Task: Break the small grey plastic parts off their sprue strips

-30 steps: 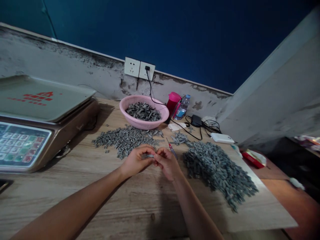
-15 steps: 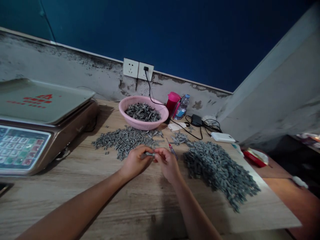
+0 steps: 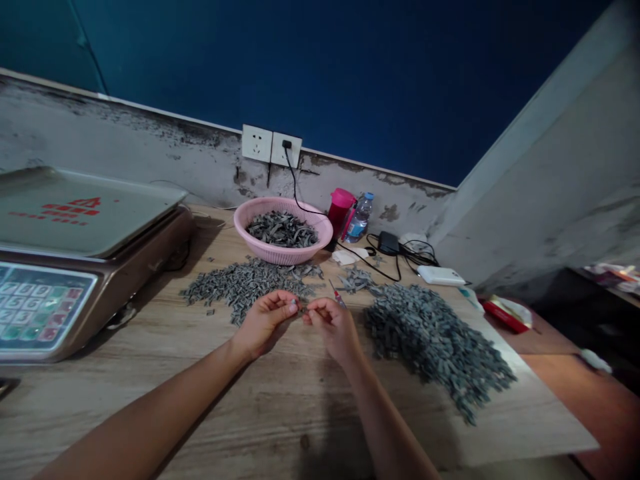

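Note:
My left hand [image 3: 269, 323] is closed in a pinch, with a small grey-green piece [image 3: 294, 303] showing at its thumb and fingertip. Just to its right, my right hand [image 3: 334, 328] also pinches, its fingertips almost meeting the left ones; whatever it grips is too small to name. Behind the hands lies a spread of small grey pieces [image 3: 225, 283]. A larger heap of grey pieces [image 3: 435, 340] sits to the right. Close behind my right hand rests a thin red-handled tool [image 3: 337, 295], partly hidden by that hand.
At the back stands a pink basket [image 3: 280, 255] with grey strips in it, beside a pink-lidded cup [image 3: 340, 210] and a water bottle [image 3: 360, 220]. A scale [image 3: 90, 233] occupies the left. Black cables and an adapter [image 3: 389, 243] lie near a white device [image 3: 441, 275].
My fingertips have drawn slightly apart, and the small piece between them has shifted toward my left hand. The camera view has tilted and shifted a little.

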A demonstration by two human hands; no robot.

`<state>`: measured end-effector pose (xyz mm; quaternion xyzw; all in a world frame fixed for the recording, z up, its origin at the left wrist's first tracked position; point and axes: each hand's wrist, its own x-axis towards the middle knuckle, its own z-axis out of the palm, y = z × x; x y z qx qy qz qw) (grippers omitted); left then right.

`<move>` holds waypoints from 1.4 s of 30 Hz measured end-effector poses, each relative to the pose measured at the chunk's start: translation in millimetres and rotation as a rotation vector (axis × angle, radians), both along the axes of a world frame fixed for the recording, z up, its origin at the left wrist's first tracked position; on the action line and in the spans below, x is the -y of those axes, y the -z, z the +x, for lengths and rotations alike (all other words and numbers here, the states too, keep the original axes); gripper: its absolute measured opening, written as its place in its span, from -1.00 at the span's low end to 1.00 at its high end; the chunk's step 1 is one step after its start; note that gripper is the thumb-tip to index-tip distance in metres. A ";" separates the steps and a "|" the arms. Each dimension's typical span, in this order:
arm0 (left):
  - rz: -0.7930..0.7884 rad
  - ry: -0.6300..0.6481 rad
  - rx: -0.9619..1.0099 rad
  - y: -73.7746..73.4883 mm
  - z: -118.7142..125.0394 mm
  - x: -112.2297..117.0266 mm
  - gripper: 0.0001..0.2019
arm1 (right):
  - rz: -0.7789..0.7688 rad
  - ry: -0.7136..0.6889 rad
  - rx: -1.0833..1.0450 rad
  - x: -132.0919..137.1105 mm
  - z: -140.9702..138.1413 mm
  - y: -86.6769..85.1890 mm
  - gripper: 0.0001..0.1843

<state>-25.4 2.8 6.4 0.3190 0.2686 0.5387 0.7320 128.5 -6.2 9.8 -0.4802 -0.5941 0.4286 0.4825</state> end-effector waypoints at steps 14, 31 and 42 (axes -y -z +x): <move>0.310 -0.088 -0.410 16.2 4.7 3.5 -0.74 | 0.203 0.005 0.238 -0.1 2.1 -0.6 -0.95; 0.535 -0.261 -0.859 6.7 0.1 8.6 -0.78 | 0.304 0.042 0.409 2.3 -0.5 5.4 -0.70; 0.724 -0.239 -0.916 6.0 4.3 16.2 -0.75 | 0.236 0.072 0.296 6.2 -8.2 3.3 -0.72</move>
